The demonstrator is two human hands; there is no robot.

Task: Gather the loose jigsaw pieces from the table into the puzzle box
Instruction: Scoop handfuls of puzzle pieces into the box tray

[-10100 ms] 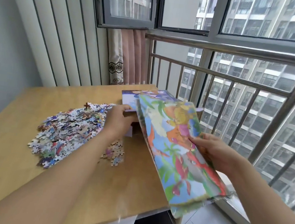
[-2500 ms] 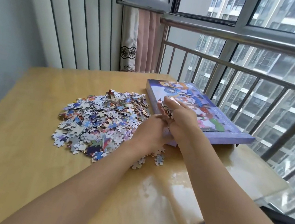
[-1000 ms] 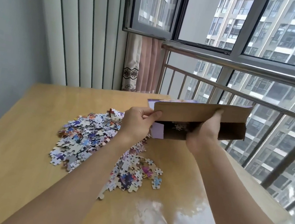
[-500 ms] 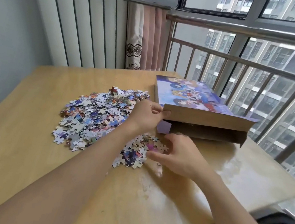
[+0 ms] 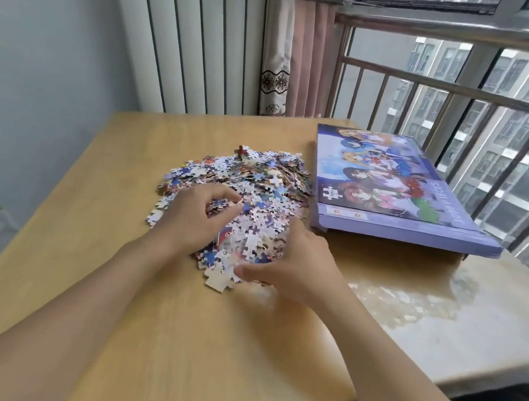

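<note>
- Wooden desk fills the view; it carries everything, with a glossy patch at about 3 o'clock near the window railing.
- Puzzle box, purple with a printed picture on top, lies flat at roughly 2 o'clock from the hands, just beside the heap. Its near end flap looks down, so I cannot tell what is inside; judging by the heap, most of the task is still to do.
- Jigsaw pieces sit in one loose heap at the middle of the desk, its 3 o'clock edge almost touching the box, likely kept close for a short carry.
- Left hand rests on the heap's 9 o'clock side, its grip curled, fingers digging into the pieces.
- Right hand cups the heap's 5 o'clock edge, its grip curled round a clump of pieces; the two hands seem to be squeezing a scoop between them.
- One pale piece pokes out at 6 o'clock, apt to be left behind.
</note>
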